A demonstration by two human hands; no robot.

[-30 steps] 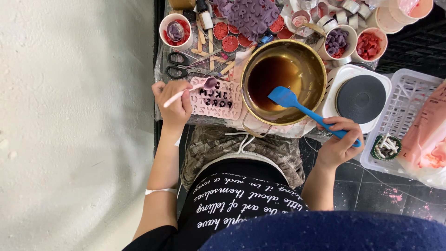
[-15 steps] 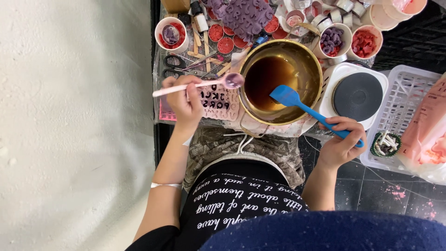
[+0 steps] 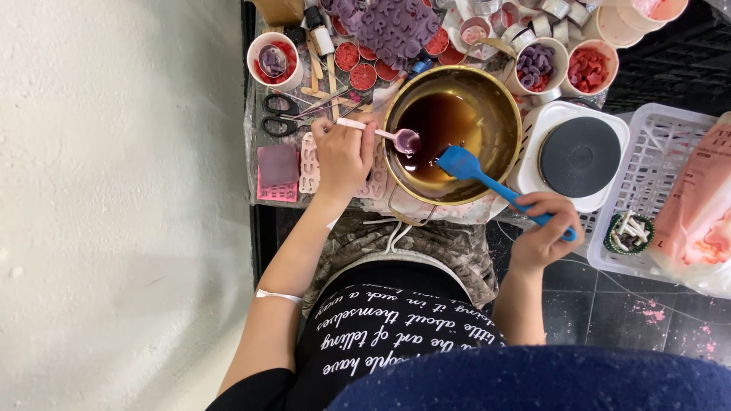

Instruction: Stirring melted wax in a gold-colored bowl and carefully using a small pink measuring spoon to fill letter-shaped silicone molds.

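A brass bowl [image 3: 499, 95] of dark amber liquid stands in the middle of the cluttered worktop. My left hand [image 3: 343, 156] grips a small pink spoon [image 3: 396, 137] whose bowl hangs over the liquid at the brass bowl's left side. My right hand [image 3: 544, 228] holds a blue spatula [image 3: 476, 173] by its handle, with the blade resting inside the bowl at the near rim. A pink letter mould [image 3: 308, 164] lies under my left hand, next to a small pink mould [image 3: 278, 171] filled with purple wax.
A white hot plate [image 3: 579, 156] sits right of the bowl. A white basket [image 3: 659, 164] holds a pink bag and a small dish of wicks [image 3: 628, 232]. Cups of red and purple wax pieces, scissors [image 3: 278, 114] and sticks crowd the far side.
My left hand has carried the pink spoon from the letter mould rightwards to the brass bowl. The spatula has moved a little deeper into the bowl.
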